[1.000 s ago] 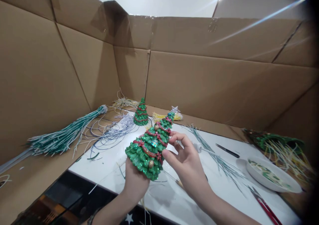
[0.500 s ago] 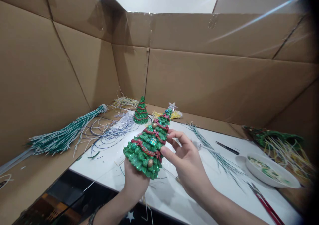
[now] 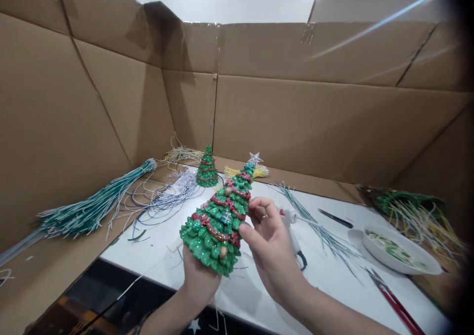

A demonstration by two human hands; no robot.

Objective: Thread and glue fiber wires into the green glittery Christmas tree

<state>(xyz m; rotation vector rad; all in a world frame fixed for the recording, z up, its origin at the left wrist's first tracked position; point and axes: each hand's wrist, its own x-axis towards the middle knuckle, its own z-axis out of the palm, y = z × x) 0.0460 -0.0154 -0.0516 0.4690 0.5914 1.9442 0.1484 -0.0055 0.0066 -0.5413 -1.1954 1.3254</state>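
A glittery green Christmas tree figurine [image 3: 218, 221], with red garlands, gold balls and a clear star on top, leans to the right in front of me. My left hand [image 3: 200, 271] supports it from below at the base; its fingers are hidden behind or inside the tree. My right hand [image 3: 272, 246] has its thumb and curled fingertips at the tree's right edge. Behind stands a smaller green tree [image 3: 208, 169] with red garlands, upright on the white tabletop [image 3: 244, 300]. A white hot glue gun [image 3: 296, 231] lies partly hidden beyond my right hand.
Green-and-white wires [image 3: 96, 201] lie bundled at left, beside tangled blue and white wires [image 3: 166, 201]. Rightward are loose green wires [image 3: 318, 231], dark tweezers [image 3: 335, 218], a white bowl [image 3: 402, 263] of wire pieces and red-handled tweezers [image 3: 396, 303]. Cardboard walls [image 3: 314, 122] surround the table.
The tree has turned slightly in my hands and its base sits a little lower. My right hand has shifted slightly, showing more of the glue gun. The view has moved a little.
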